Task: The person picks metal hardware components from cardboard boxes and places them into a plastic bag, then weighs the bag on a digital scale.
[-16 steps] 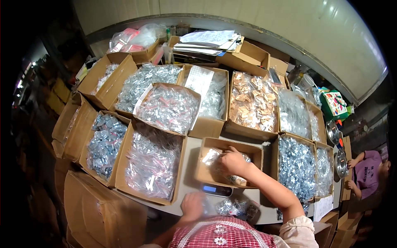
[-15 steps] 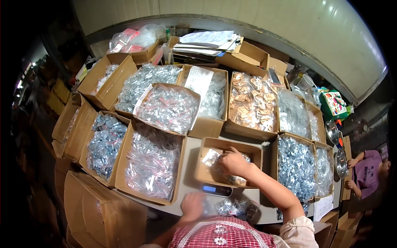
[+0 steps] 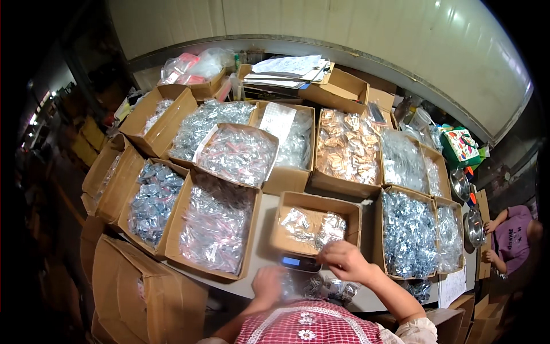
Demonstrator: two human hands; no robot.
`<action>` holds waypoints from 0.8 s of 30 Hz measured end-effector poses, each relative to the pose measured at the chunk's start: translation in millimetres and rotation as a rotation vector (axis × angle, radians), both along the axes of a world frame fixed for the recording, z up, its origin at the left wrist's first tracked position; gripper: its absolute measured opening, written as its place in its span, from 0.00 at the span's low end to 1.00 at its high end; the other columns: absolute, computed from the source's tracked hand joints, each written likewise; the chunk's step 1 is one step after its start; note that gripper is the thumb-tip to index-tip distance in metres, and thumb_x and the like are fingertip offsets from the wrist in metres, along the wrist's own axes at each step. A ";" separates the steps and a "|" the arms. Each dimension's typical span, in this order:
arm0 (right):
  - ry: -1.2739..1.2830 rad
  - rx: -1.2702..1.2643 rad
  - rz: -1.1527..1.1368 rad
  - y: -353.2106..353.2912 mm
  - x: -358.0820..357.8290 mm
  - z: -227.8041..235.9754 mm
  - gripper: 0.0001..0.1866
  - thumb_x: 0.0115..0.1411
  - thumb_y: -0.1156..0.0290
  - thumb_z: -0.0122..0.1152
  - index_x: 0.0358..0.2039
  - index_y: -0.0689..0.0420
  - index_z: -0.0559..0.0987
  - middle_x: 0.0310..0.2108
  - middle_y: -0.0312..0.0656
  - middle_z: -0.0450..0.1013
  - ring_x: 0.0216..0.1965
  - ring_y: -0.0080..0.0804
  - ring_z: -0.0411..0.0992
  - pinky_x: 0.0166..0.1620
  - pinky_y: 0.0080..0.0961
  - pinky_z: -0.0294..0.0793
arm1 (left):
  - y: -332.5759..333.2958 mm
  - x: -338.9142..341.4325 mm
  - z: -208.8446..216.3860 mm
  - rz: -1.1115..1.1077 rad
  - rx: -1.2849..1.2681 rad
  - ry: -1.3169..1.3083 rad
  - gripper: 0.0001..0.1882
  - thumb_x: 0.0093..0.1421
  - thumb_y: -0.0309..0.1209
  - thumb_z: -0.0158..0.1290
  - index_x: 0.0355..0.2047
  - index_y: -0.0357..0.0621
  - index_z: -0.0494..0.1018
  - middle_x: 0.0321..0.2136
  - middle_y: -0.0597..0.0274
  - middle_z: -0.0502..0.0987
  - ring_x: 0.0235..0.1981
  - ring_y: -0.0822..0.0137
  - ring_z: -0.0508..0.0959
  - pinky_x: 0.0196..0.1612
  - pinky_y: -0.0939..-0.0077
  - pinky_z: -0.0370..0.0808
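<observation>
A small open cardboard box (image 3: 286, 203) sits on a flat scale with a lit blue display (image 3: 292, 261); a few clear packets of small metal parts (image 3: 312, 226) lie inside it. My right hand (image 3: 344, 261) hovers at the box's near rim with its fingers curled downward; whether it holds a packet is hidden. My left hand (image 3: 269, 284) is blurred, low by the table's near edge, just left of the scale. A small heap of clear packets (image 3: 329, 288) lies between my hands, close to my body.
Open cartons of bagged parts crowd the table: clear bags (image 3: 215, 229), blue-grey packets (image 3: 152, 198), tan packets (image 3: 346, 149), silver packets (image 3: 409, 235). Papers (image 3: 289, 66) lie on back boxes. Another person in purple (image 3: 513, 238) sits at the right by metal bowls (image 3: 474, 226).
My right hand has drawn back from inside the small box to its near rim, toward my body. My left hand has stayed about where it was.
</observation>
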State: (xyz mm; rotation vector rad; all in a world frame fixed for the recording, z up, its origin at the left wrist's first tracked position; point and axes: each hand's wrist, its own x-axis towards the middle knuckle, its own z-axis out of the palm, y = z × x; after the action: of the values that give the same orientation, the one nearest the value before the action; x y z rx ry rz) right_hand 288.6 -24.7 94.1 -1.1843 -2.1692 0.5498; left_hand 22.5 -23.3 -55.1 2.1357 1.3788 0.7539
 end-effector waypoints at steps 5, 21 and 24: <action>0.054 0.001 0.095 -46.1 1.1 -7.4 0.10 0.46 0.76 0.58 0.32 0.58 0.80 0.33 0.46 0.77 0.39 0.46 0.75 0.44 0.41 0.74 | -1.8 0.1 -2.6 0.008 0.029 0.006 0.09 0.61 0.27 0.48 0.33 0.50 0.78 0.33 0.65 0.79 0.38 0.57 0.76 0.43 0.64 0.72; -0.183 -0.195 -0.178 -137.9 5.7 -107.4 0.23 0.63 0.57 0.56 0.58 0.46 0.75 0.62 0.49 0.65 0.62 0.49 0.62 0.65 0.52 0.53 | -6.8 -3.1 1.7 -0.181 0.072 -0.081 0.16 0.55 0.38 0.60 0.42 0.45 0.76 0.39 0.57 0.78 0.42 0.53 0.76 0.46 0.59 0.71; -0.161 -0.161 -0.207 -141.2 9.6 -118.5 0.23 0.63 0.59 0.56 0.58 0.45 0.75 0.60 0.46 0.67 0.62 0.45 0.62 0.66 0.52 0.52 | -10.1 -1.3 0.5 -0.306 0.110 -0.074 0.23 0.54 0.44 0.62 0.46 0.43 0.76 0.41 0.54 0.78 0.43 0.51 0.77 0.47 0.58 0.71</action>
State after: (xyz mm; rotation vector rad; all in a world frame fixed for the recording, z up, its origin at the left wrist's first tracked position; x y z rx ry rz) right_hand 298.2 -165.9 -24.4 -1.5676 -2.1310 0.5641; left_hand 21.2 -33.4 -54.6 2.3075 0.9609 0.7909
